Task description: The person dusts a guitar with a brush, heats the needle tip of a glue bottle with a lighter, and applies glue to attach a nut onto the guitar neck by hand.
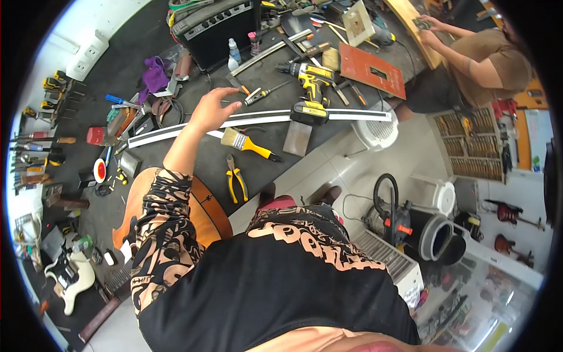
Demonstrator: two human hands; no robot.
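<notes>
My left hand is over the dark workbench, thumb and forefinger apart, with nothing seen between them. Just right of its fingertips lie a small marker-like tool and a thin screwdriver. Below the hand, a long white strip crosses the bench. A yellow-handled brush and yellow pliers lie nearer to me. The yellow and black drill stands on its battery, over the strip. My right hand is out of view.
A black amplifier stands at the back. An orange guitar body is beside my left sleeve. A reddish board lies at the right; beyond it, a co-worker handles something. A white stool and a vacuum are on the right.
</notes>
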